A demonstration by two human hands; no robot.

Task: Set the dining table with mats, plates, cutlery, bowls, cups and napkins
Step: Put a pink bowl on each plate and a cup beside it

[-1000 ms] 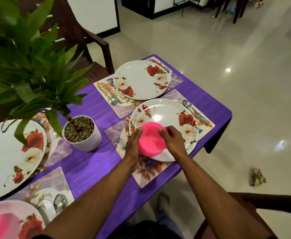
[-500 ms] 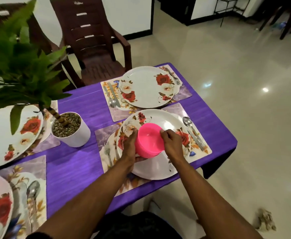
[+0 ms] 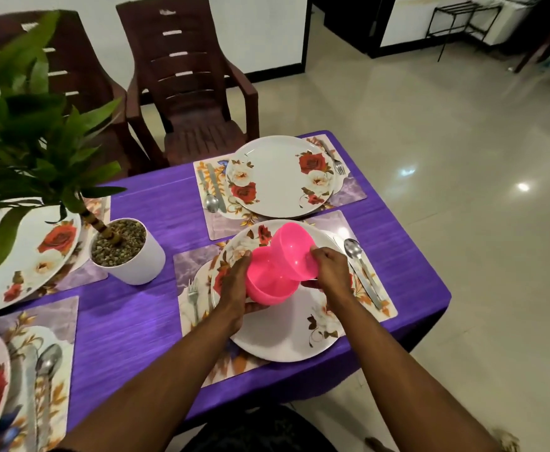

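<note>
Two pink plastic bowls are held over the near floral plate (image 3: 277,340). My left hand (image 3: 234,285) grips the lower pink bowl (image 3: 267,282) from its left side. My right hand (image 3: 330,272) pinches the rim of the upper pink bowl (image 3: 295,246), which is tilted and partly lifted out of the lower one. The plate lies on a floral mat (image 3: 198,265) with a fork (image 3: 192,298) on its left and a spoon (image 3: 355,252) on its right. A second set plate (image 3: 280,177) lies just beyond.
A white pot with a green plant (image 3: 130,252) stands left of the plate on the purple tablecloth (image 3: 130,321). More plates (image 3: 22,252) and mats lie at the left. Brown chairs (image 3: 189,93) stand behind the table. The table edge runs close on the right.
The single stack of pink bowls has come apart: my right hand has tipped the upper bowl up and away from the lower one. The view has shifted left and back.
</note>
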